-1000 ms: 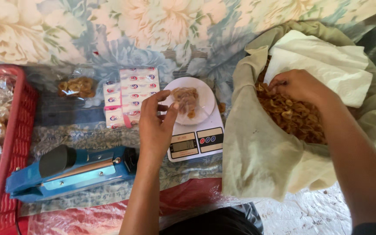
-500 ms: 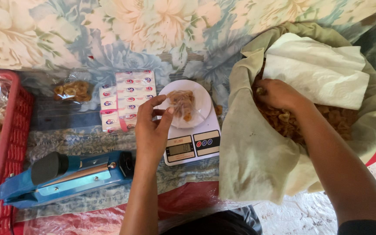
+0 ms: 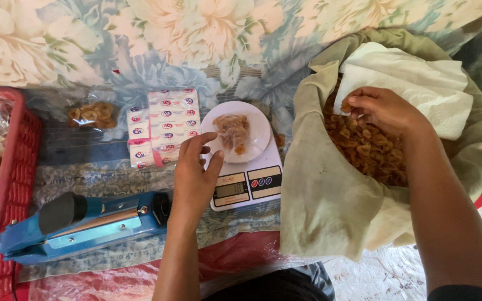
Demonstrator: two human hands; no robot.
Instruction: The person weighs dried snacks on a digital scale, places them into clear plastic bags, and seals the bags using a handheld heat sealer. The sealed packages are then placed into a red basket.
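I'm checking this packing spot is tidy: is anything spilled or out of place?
One stray chip lies on the cloth between the scale and the sack, outside both. Nothing else stands out.

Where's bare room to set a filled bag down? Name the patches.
Free: the dark strip between the red basket and label stack, above the blue sealer. Crowded: around the scale, left hand and cloth sack.

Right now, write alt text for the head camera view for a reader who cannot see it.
The right hand picks golden dried snack pieces from a cloth-lined sack, while the left hand holds a small clear bag open on a white kitchen scale. A blue heat sealer lies at left beside a red basket.
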